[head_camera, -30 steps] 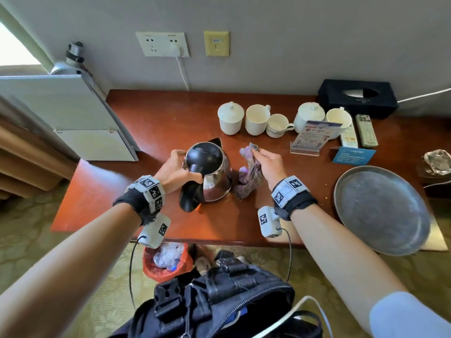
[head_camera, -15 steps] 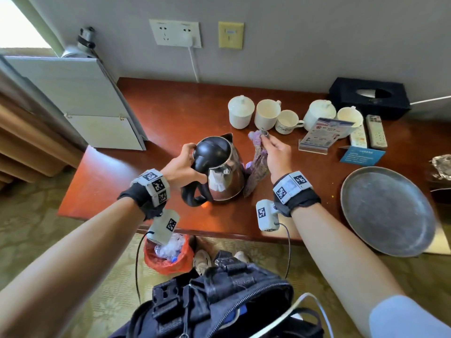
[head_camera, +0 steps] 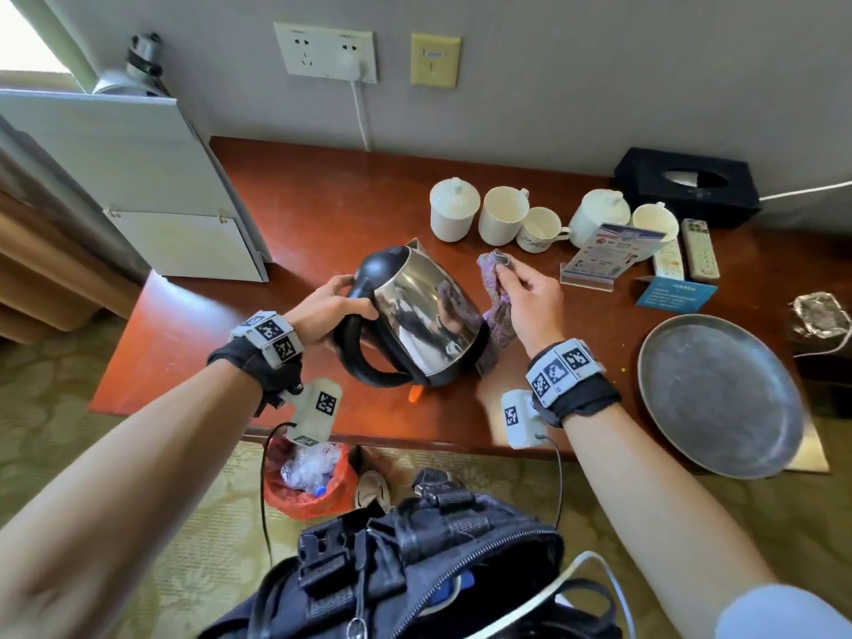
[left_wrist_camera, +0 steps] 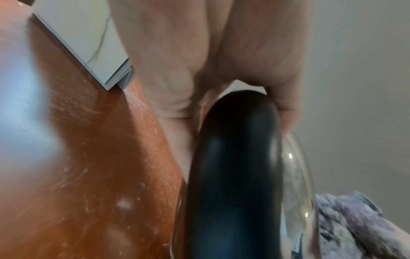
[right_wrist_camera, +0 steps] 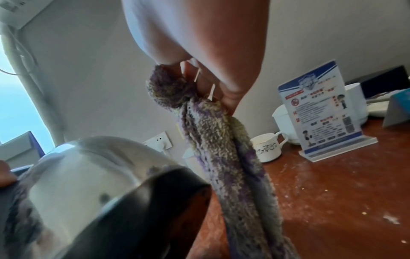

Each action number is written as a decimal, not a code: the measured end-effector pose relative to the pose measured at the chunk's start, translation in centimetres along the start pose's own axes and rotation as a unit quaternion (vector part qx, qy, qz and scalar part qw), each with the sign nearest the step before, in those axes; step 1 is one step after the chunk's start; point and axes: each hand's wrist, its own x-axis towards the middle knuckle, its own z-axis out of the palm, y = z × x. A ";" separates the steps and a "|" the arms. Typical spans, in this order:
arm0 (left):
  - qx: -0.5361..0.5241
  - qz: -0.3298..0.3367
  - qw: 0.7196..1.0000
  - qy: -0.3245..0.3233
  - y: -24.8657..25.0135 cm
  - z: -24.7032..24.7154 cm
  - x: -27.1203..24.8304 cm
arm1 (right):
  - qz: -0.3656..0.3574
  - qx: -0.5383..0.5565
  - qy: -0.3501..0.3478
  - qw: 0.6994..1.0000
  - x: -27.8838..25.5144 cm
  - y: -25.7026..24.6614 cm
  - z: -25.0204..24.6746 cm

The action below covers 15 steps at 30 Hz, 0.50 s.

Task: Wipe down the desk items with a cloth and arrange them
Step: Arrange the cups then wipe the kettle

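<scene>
On the far left of the head view, a grey board [head_camera: 138, 177] leans by the wall at the end of the red-brown desk [head_camera: 295, 200]. Under the desk edge sits a red bin [head_camera: 309, 481] with plastic in it.

Next comes the left hand [head_camera: 327, 306]. Its fingers and thumb are curled around the top of the black handle of the kettle [head_camera: 415, 315]. The kettle is shiny steel and tips to the left, with its spout pointing toward the wall. The left wrist view shows something the head view hides: the palm side of the left hand [left_wrist_camera: 199, 70] wrapped over the rounded end of the black handle [left_wrist_camera: 235, 166]. That picture is blurry, so whether the kettle base touches the desk is hard to tell.

Just right of the kettle hangs the purple cloth [head_camera: 498, 306]. The right hand [head_camera: 530, 297] pinches its top between thumb and fingers. The right wrist view shows the cloth [right_wrist_camera: 217, 149] as a long bunched strip hanging down beside the kettle's black base [right_wrist_camera: 155, 201], and crumbs on the desk.

Behind them stand white cups [head_camera: 502, 214] in a row. Further right are a sign card [head_camera: 608, 251], two remotes [head_camera: 701, 249], a black tissue box [head_camera: 687, 186], and a big round metal tray [head_camera: 719, 394].
</scene>
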 end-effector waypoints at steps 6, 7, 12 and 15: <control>-0.023 0.013 0.998 0.062 0.7 -1.7 1.0 | 0.015 -0.026 -0.019 0.999 -0.7 0.0 0.7; -0.021 0.015 0.997 0.071 0.9 -2.0 1.2 | 0.015 -0.033 -0.041 0.998 -0.9 -0.2 1.6; 0.003 0.018 0.995 0.095 0.9 -2.6 1.5 | -0.002 -0.100 -0.079 0.992 -1.0 -0.5 5.3; 0.029 0.018 0.995 0.095 1.4 -2.7 1.6 | -0.087 -0.141 -0.092 0.982 -1.8 -1.3 6.7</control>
